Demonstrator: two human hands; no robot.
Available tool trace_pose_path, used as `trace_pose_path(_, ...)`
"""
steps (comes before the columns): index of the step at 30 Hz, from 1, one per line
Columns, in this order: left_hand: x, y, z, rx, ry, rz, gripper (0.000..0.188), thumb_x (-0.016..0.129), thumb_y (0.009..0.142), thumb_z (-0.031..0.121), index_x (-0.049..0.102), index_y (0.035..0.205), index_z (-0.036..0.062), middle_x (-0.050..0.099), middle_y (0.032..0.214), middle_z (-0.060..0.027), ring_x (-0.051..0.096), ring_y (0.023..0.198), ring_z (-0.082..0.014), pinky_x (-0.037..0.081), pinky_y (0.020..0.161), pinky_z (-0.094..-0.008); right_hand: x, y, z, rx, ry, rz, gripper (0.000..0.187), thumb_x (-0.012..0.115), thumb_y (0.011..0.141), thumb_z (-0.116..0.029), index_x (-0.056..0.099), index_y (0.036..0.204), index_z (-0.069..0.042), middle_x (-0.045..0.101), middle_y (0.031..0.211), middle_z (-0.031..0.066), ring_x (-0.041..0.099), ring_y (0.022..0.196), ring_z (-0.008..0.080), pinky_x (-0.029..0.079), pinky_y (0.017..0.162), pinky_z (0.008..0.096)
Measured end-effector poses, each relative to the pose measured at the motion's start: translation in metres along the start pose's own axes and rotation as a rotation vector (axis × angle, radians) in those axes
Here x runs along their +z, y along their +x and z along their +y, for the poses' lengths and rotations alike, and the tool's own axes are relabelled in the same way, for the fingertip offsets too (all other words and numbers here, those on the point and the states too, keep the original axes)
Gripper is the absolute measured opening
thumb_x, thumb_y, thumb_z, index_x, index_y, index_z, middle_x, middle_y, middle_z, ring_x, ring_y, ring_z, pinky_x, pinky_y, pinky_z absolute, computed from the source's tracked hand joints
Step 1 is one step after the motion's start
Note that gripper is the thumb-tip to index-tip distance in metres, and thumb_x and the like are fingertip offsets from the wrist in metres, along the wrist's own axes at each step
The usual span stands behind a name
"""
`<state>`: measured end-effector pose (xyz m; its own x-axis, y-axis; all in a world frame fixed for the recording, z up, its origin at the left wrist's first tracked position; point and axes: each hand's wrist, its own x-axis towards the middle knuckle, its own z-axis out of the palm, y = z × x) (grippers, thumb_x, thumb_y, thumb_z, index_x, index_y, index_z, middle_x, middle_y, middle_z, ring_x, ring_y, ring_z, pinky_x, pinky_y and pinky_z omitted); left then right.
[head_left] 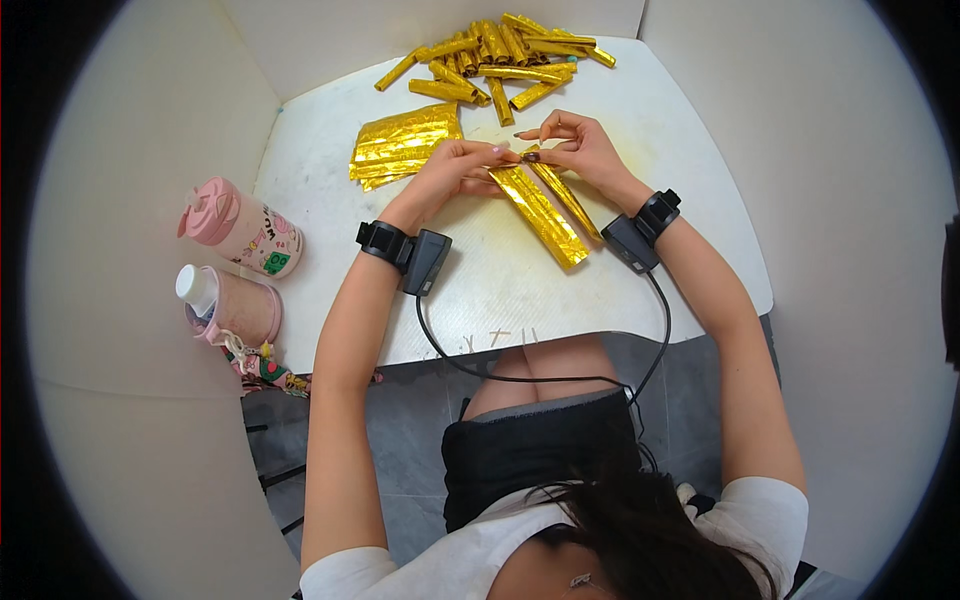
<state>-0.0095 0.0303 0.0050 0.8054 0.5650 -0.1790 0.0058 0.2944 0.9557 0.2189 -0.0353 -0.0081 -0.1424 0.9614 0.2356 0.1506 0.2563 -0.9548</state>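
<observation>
Near the middle of the white table, my left hand (452,174) pinches the upper end of a flat gold foil strip (543,220), its thumb and fingers together. The strip slants down to the right. Close beside it my right hand (588,155) has its thumb and index finger drawn together at the top of a narrower gold foil piece (568,197), its other fingers curled. Both thumbs nearly meet; exactly where the two pieces touch is hidden by the fingertips. Left of my left hand lies a stack of flat gold foil sheets (400,142).
Rolled gold foil tubes (490,45) are heaped at the far side of the white table (480,290). A pink-lidded bottle (240,225) and a pink cup (245,308) stand at the left edge. Wrist devices with a black cable (520,379) hang across my lap. White panels (830,200) enclose the sides.
</observation>
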Motion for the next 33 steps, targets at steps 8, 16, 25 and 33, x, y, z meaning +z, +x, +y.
trace_pose_path(8, -0.011, 0.003, -0.012, 0.188, 0.309, 0.221, 0.027, 0.063, 0.092, 0.013, 0.064, 0.118, 0.0070, 0.066, 0.108, -0.0008, 0.061, 0.091, -0.0048, 0.050, 0.075, -0.0194, 0.014, -0.004, -0.015, 0.004, 0.036, -0.073, 0.040, 0.056, 0.090, -0.007, 0.055, 0.130, -0.006, 0.054, 0.133, 0.0027, 0.058, 0.100, 0.0048, 0.046, 0.090, 0.0217)
trace_pose_path(16, -0.048, 0.001, -0.010, 0.186, 0.198, 0.323, 0.028, 0.056, 0.096, 0.011, 0.061, 0.123, 0.0066, 0.064, 0.114, -0.0017, 0.060, 0.096, -0.0078, 0.051, 0.081, -0.0225, -0.007, -0.006, 0.001, 0.255, 0.022, -0.268, 0.027, 0.058, 0.092, -0.013, 0.063, 0.117, -0.004, 0.064, 0.113, 0.0038, 0.061, 0.092, 0.0105, 0.050, 0.085, 0.0242)
trace_pose_path(25, -0.053, -0.003, -0.006, 0.129, 0.286, 0.261, 0.031, 0.059, 0.094, 0.010, 0.060, 0.124, 0.0036, 0.062, 0.121, -0.0059, 0.060, 0.106, -0.0128, 0.051, 0.092, -0.0265, -0.010, -0.008, 0.003, 0.120, 0.009, -0.549, 0.041, 0.070, 0.077, 0.003, 0.065, 0.117, -0.003, 0.067, 0.113, 0.0080, 0.064, 0.099, 0.0141, 0.054, 0.085, 0.0255)
trace_pose_path(33, -0.049, -0.003, -0.004, 0.129, 0.280, 0.189, 0.030, 0.058, 0.094, 0.009, 0.060, 0.123, 0.0037, 0.061, 0.121, -0.0078, 0.061, 0.104, -0.0132, 0.053, 0.089, -0.0268, -0.006, -0.009, -0.005, 0.085, -0.189, -0.517, 0.031, 0.066, 0.074, 0.002, 0.072, 0.105, -0.002, 0.073, 0.093, 0.0090, 0.062, 0.080, 0.0076, 0.049, 0.076, 0.0208)
